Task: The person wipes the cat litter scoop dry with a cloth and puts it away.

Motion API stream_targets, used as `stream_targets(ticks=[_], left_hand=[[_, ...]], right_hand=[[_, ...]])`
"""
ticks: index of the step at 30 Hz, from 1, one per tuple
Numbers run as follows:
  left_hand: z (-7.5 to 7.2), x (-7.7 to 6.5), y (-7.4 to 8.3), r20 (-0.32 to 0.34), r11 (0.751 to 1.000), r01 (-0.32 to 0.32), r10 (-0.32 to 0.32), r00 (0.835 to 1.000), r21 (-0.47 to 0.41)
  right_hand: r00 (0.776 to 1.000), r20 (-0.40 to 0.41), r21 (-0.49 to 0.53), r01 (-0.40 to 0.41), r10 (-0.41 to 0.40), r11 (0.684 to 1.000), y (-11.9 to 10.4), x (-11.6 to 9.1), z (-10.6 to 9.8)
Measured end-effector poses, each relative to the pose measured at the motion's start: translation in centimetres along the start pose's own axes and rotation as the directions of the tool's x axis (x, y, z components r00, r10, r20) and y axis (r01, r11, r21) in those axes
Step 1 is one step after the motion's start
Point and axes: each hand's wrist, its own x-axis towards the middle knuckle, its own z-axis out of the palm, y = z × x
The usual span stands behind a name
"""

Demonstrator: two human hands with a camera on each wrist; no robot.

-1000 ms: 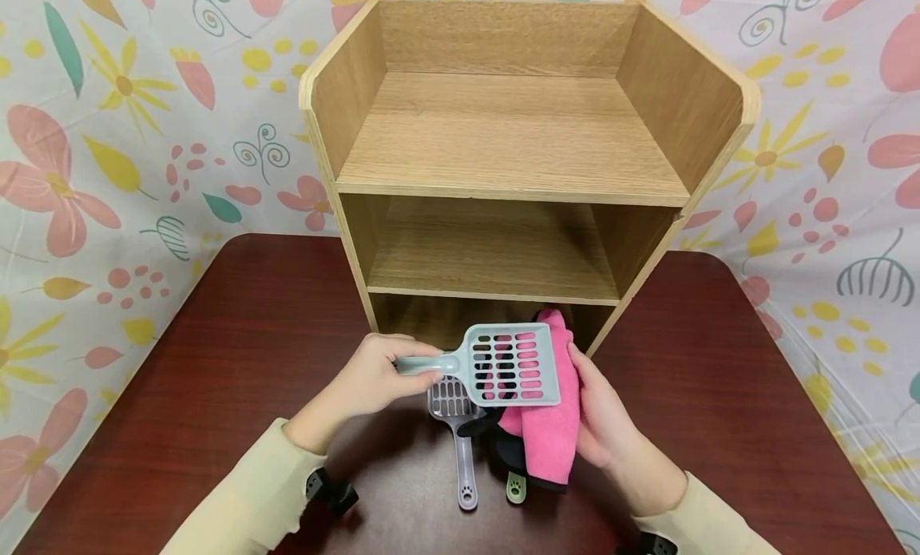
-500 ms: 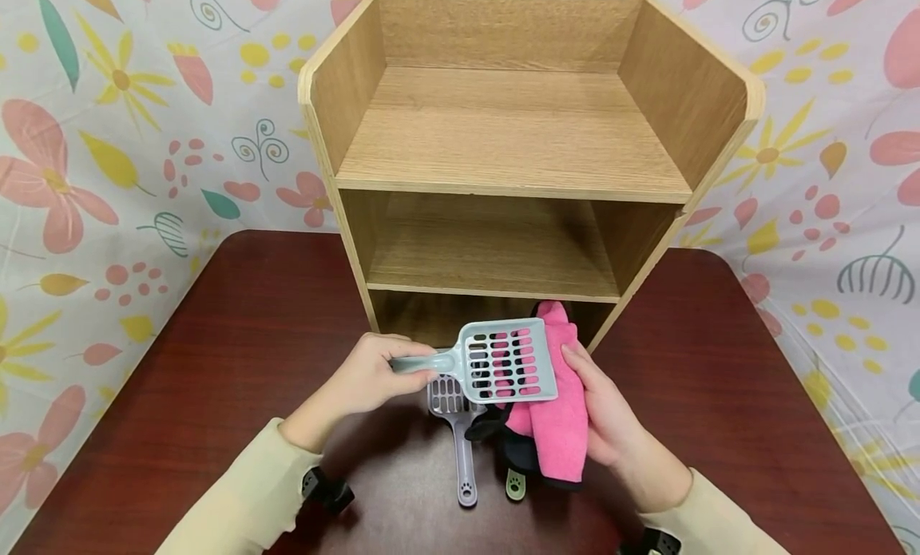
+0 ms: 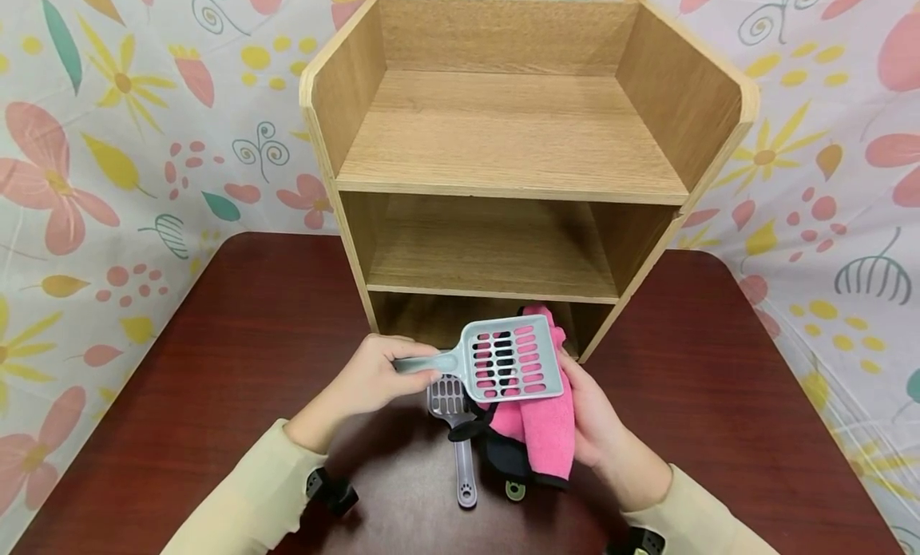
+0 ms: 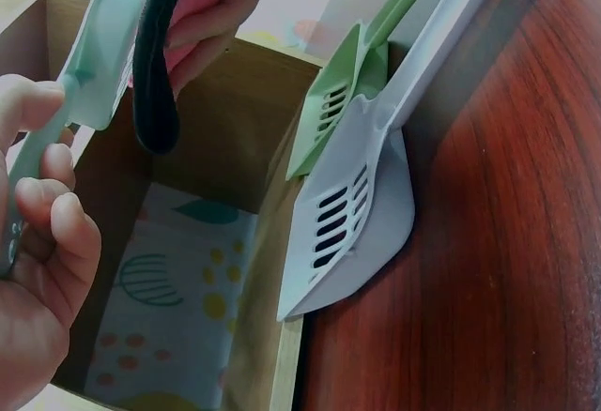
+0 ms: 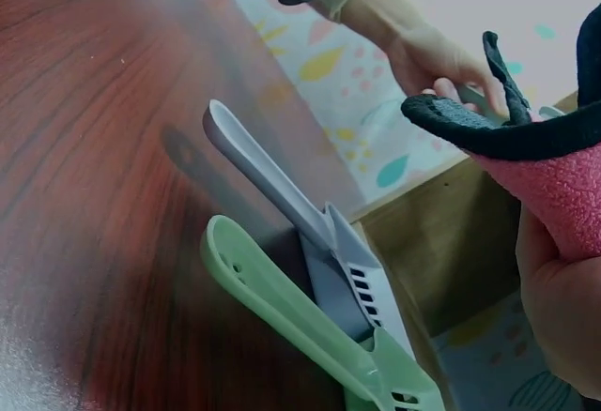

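My left hand (image 3: 374, 375) grips a light blue litter scoop (image 3: 463, 362) by its handle, slotted head pointing right. My right hand (image 3: 600, 415) holds a pink fleece pet garment with black trim (image 3: 549, 435), bunched and hanging down. The scoop's head overlaps the garment in the head view, and pink shows through the slots. Below lies a lilac-grey litter scoop (image 3: 465, 459), its head toward the shelf. Beside it a green litter scoop (image 4: 333, 101) lies on the table, mostly hidden under the garment in the head view. A black strap (image 5: 507, 78) sticks out from the garment in the right wrist view.
A wooden shelf unit (image 3: 513, 140) with an open top and lower compartments stands at the back of the dark red table (image 3: 237, 331). Its bottom compartment opens right behind the hands. A flower-patterned cloth (image 3: 165, 100) hangs behind and at both sides.
My right hand shifts the pink garment slightly right, then back left behind the blue scoop. More pink now shows through the slots. My left hand stays nearly in place, and the lying scoops have not moved.
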Motion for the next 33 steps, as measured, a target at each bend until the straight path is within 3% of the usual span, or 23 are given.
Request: stream_targets(ticks=[3, 6, 9, 12, 15, 21, 27, 33], left_hand=[[0.02, -0.14, -0.08, 0.001, 1.000, 0.008, -0.008, 1.000, 0.014], [-0.02, -0.29, -0.21, -0.002, 1.000, 0.023, -0.023, 1.000, 0.021], [-0.10, -0.41, -0.32, -0.011, 0.999, 0.035, -0.035, 0.999, 0.023], [-0.21, -0.48, -0.24, -0.014, 0.999, 0.042, -0.042, 0.999, 0.009], [-0.28, -0.55, -0.08, -0.005, 0.999, 0.041, -0.041, 0.999, 0.000], [-0.26, -0.59, 0.13, 0.021, 1.000, 0.024, -0.024, 0.999, -0.006], [-0.07, -0.53, 0.34, 0.041, 1.000, 0.020, -0.019, 0.999, -0.021], [0.36, -0.46, 0.14, 0.085, 0.996, 0.034, -0.027, 0.996, -0.086]], right_hand=[[0.999, -0.030, -0.005, 0.021, -0.021, 1.000, 0.13, 0.05, 0.03], [0.993, -0.021, -0.027, 0.114, -0.115, 0.993, 0.16, 0.17, 0.03], [0.976, 0.040, -0.064, 0.216, -0.214, 0.974, 0.10, 0.17, -0.08], [0.961, 0.125, -0.063, 0.256, -0.247, 0.965, -0.04, 0.09, -0.30], [0.956, 0.167, -0.049, 0.253, -0.242, 0.966, -0.14, 0.04, -0.53], [0.973, 0.142, -0.030, 0.190, -0.184, 0.981, -0.07, 0.08, -0.61], [0.965, 0.211, 0.042, 0.152, -0.158, 0.987, 0.05, 0.43, -0.40], [0.973, 0.194, 0.058, 0.114, -0.123, 0.992, 0.06, 0.44, -0.25]])
